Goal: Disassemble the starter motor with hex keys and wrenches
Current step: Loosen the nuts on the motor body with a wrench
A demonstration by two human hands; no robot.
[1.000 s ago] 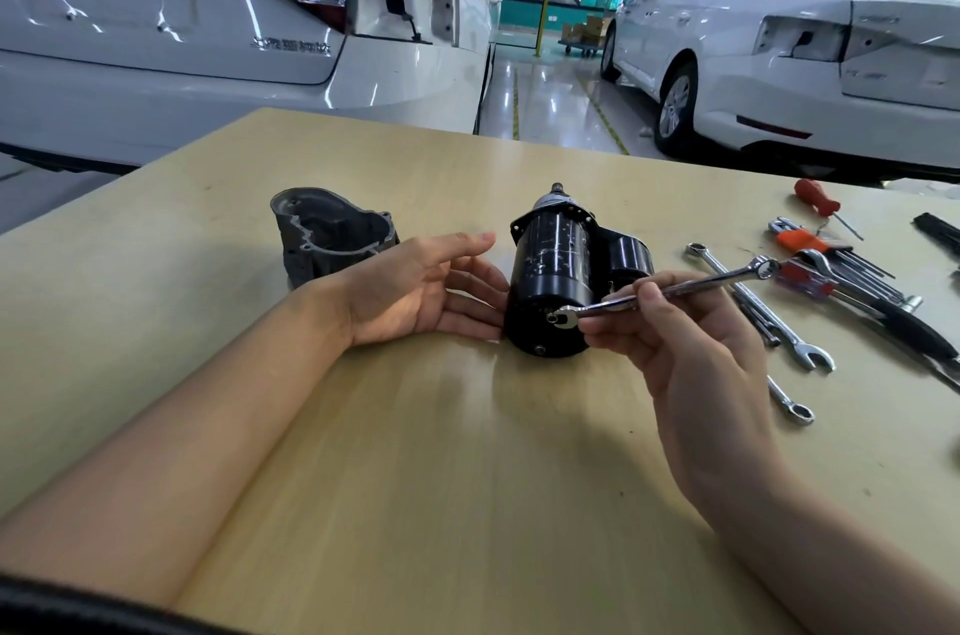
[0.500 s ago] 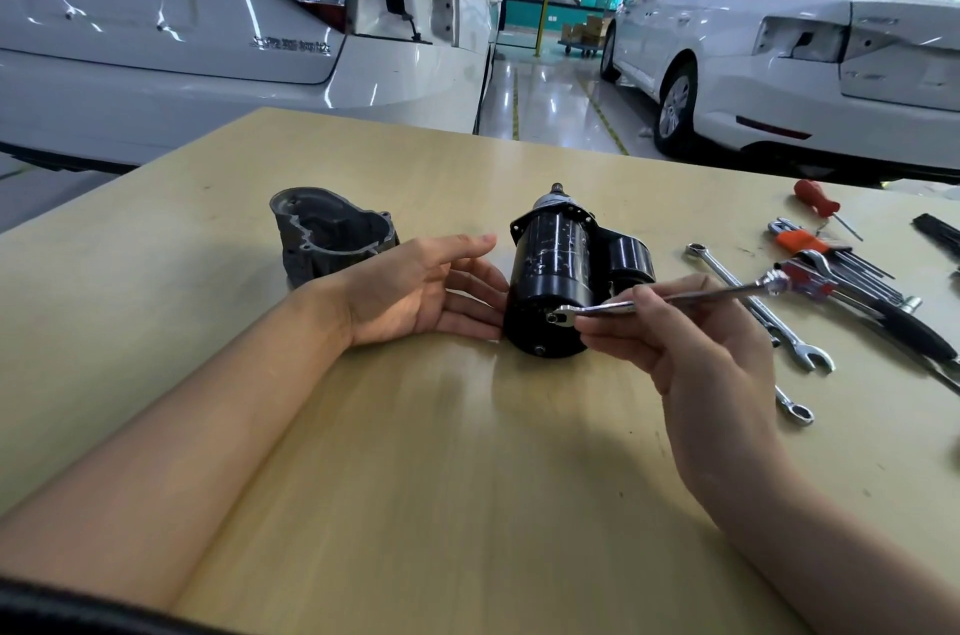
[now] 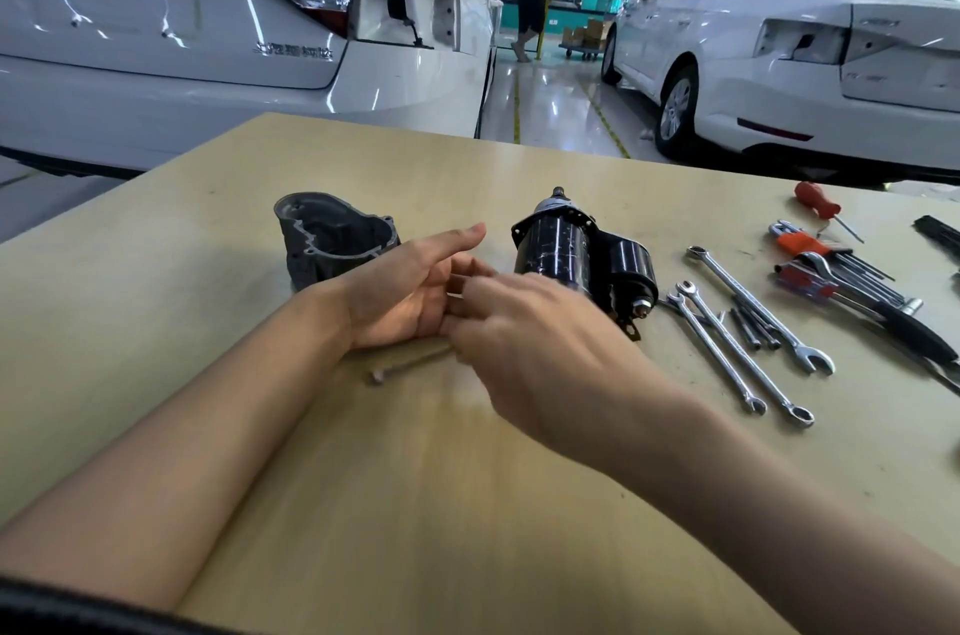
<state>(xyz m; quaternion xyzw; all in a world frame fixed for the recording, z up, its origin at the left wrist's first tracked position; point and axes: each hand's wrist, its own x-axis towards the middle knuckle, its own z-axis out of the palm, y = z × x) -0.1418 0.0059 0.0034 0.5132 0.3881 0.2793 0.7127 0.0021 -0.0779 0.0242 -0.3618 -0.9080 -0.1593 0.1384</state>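
The starter motor (image 3: 576, 260) lies on its side on the bench (image 3: 415, 504), just right of centre, its black cylindrical body pointing away and the smaller solenoid barrel along its right flank. A long through-bolt (image 3: 410, 365) lies loose on the bench just near of the left hand (image 3: 410, 294), which rests palm-up and relaxed, fingers straight, beside the motor's near end. The right hand (image 3: 524, 343) reaches across in front of the motor toward the left; it is blurred, and whether its fingertips pinch anything I cannot tell. The step looks like clearing the long bolts out of the motor's rear end, with one already out. The grey cast housing (image 3: 332, 239) stands apart at far left, so the drive end is already off. Three wrenches (image 3: 737, 348) lie to the right, with the hex keys (image 3: 841, 271) farther right. The next move likely calls for freeing the second bolt or lifting off the end cap, the left hand steadying the body against rolling.
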